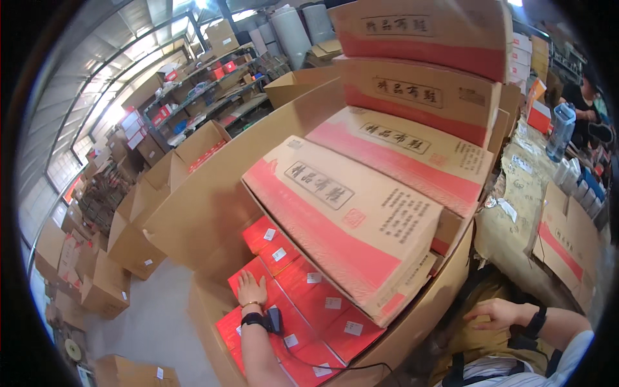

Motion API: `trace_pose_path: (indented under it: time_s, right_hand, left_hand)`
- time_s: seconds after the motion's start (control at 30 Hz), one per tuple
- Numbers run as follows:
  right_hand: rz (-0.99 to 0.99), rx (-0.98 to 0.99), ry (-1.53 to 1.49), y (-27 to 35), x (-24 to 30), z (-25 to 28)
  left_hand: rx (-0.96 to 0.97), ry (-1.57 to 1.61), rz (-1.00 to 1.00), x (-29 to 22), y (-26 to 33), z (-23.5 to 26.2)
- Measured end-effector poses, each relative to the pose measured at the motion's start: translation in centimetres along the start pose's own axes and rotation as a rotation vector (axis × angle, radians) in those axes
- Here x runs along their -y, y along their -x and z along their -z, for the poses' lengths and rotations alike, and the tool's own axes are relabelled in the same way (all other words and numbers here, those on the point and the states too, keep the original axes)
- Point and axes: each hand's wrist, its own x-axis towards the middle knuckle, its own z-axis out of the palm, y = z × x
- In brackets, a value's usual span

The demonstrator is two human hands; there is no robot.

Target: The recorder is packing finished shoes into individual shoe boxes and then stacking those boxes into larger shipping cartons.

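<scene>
My left hand point(251, 291) lies flat, fingers spread, on the red boxes point(309, 278) packed in a large open carton point(209, 322). Small white labels mark the tops of these boxes. A black strap with a small device point(276, 320) and a thin bracelet are on that wrist; a black cable runs from there to the lower right. Tan-and-red cardboard boxes point(335, 219) lie across the carton, hiding part of the red boxes. My right hand point(493, 314) hovers near my lap beside the carton, fingers loosely bent and apart, with nothing visible in it.
More tan-and-red boxes point(419, 90) stack up at the far side. At right, a worktable point(516, 219) bears a clear blue bottle point(561, 132) and a flattened carton point(567, 238); a person point(583, 106) is beyond. Open cartons point(135, 238) and loaded shelves point(200, 90) stand at left.
</scene>
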Motion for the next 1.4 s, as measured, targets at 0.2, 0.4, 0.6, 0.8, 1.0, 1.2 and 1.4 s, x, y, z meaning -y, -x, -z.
trace_pose_path:
  time_s: [0.2, 0.4, 0.6, 0.8, 1.0, 1.2, 1.4]
  right_hand:
    - [0.150, -0.208, 0.111, 3.0, -6.0, 3.6]
    - [-0.156, -0.691, 0.412, 12.8, -11.0, 11.8]
    - [-0.476, -0.851, 0.740, 22.5, -16.1, 13.9]
    - [-0.467, -0.708, 0.506, 23.6, -18.1, 14.1]
    - [-0.446, -0.707, 0.351, 25.2, -19.8, 14.6]
    - [-0.451, -0.747, 0.294, 26.3, -20.2, 14.4]
    - [-0.410, -0.726, 0.206, 25.6, -21.4, 14.7]
  left_hand:
    - [-0.155, 1.668, -0.387, -2.9, 6.2, 4.1]
    - [-1.067, 1.062, -0.525, -14.6, 21.8, 15.8]
    - [-1.100, 1.415, -1.285, -25.1, 27.0, 20.9]
    - [-0.927, 1.388, -1.515, -34.9, 28.7, 26.6]
    - [-0.931, 1.079, -1.539, -43.0, 28.6, 34.3]
    - [-1.020, 0.502, -1.333, -48.8, 26.5, 46.4]
    - [-0.838, 0.745, -1.001, -57.9, 26.2, 54.5]
